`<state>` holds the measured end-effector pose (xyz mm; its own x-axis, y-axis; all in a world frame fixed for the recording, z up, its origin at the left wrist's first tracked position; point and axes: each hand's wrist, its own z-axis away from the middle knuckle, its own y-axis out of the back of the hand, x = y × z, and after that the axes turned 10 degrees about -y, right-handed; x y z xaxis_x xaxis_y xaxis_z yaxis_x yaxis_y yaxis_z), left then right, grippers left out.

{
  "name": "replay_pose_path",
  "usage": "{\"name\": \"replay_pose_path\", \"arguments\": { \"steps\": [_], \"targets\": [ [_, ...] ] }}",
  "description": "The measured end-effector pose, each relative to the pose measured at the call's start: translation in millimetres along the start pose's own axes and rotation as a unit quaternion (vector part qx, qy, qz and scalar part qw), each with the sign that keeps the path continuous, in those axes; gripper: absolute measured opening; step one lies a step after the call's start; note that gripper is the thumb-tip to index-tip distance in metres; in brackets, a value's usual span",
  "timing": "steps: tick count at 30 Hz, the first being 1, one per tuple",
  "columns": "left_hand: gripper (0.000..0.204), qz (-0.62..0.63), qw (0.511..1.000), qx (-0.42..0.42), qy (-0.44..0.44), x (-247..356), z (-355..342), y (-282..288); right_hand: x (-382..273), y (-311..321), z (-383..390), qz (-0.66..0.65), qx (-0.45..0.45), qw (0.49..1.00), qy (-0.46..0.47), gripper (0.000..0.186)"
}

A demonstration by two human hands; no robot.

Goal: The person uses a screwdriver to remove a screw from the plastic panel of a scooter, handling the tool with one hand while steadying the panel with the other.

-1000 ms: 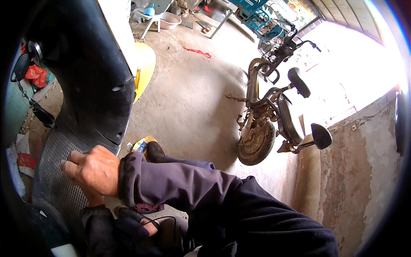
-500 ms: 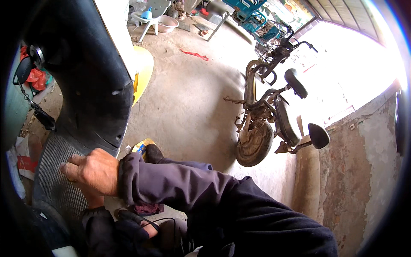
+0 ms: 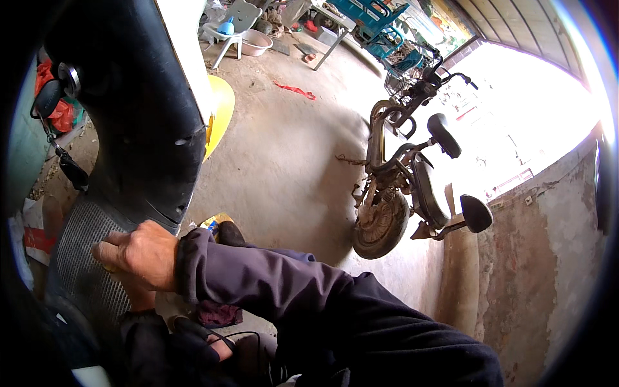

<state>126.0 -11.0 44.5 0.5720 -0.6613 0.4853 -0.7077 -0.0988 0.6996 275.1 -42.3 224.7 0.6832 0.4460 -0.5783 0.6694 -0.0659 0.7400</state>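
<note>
My right hand (image 3: 143, 253) is closed, knuckles up, over the ribbed grey footboard (image 3: 87, 258) of a scooter. A small yellowish bit shows under its fingers, too little to name. My left hand (image 3: 140, 297) lies just below and behind the right one. Only its wrist and back edge show; its fingers are hidden. The scooter's black front panel (image 3: 138, 109) rises beyond my hands. A key fob (image 3: 72, 171) hangs on a chain from the lock (image 3: 69, 79) in that panel.
A dusty electric bike (image 3: 393, 187) stands on the concrete floor at the right, by a peeling wall (image 3: 516, 271). A yellow and blue packet (image 3: 216, 222) and a dark red cloth (image 3: 219, 314) lie near my arm. A white chair (image 3: 238, 19) and pink basin (image 3: 256, 42) are at the back.
The view has shifted slightly, so the scene sits a little differently. My right hand stays closed over the footboard, with hardly any movement.
</note>
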Motion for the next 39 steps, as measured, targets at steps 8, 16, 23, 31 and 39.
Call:
{"name": "replay_pose_path", "arguments": {
  "steps": [8, 16, 23, 31, 39],
  "targets": [
    [0.016, 0.0, 1.0, 0.002, 0.004, -0.9, 1.3, 2.7, -1.9, -0.3, -2.9, -0.021, 0.064, 0.998, -0.007, 0.027],
    [0.016, 0.002, 1.0, 0.0, 0.004, 1.0, 1.1, 1.8, -11.3, 0.1, -0.4, 0.006, -0.003, 1.0, -0.025, 0.033],
    [0.015, -0.001, 1.0, -0.004, 0.005, -0.3, 3.5, 2.4, 0.3, 4.7, 4.6, -0.024, -0.022, 0.999, 0.009, 0.038],
    [0.015, 0.007, 1.0, -0.003, 0.002, 2.4, 7.1, 1.8, 3.2, 3.4, 6.0, -0.021, 0.045, 0.999, -0.012, 0.041],
    [0.015, 0.001, 1.0, -0.003, 0.0, 3.6, 1.6, 2.6, -5.6, -9.2, 4.2, -0.004, 0.092, 0.994, -0.064, 0.033]
  ]
}}
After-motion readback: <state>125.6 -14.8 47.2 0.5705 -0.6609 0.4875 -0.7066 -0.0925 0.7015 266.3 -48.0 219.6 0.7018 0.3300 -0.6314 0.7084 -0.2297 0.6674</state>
